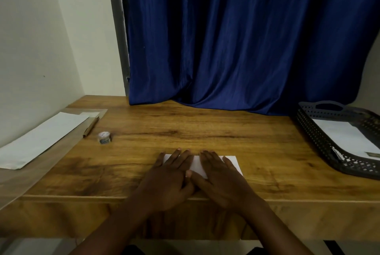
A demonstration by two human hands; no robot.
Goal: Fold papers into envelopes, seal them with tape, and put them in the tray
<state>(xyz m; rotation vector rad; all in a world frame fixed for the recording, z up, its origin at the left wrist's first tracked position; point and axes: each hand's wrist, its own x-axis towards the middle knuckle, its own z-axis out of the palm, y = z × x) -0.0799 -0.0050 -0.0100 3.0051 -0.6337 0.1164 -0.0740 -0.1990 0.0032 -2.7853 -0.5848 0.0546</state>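
Folding step in hand, by the look of it: folded paper [200,163] lies at 6 o'clock on desk [205,131], near its front edge. Left hand [168,182] and right hand [222,180] lie flat on it, fingers straight, slightly spread, thumbs touching; likely pressing a crease. Next move calls for tape; small tape roll [104,137] sits at approx. 10 o'clock, well apart. Tray [316,141] at 3 o'clock holds white sheets.

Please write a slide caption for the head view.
Both hands, left and right, press folded paper flat on wooden table.
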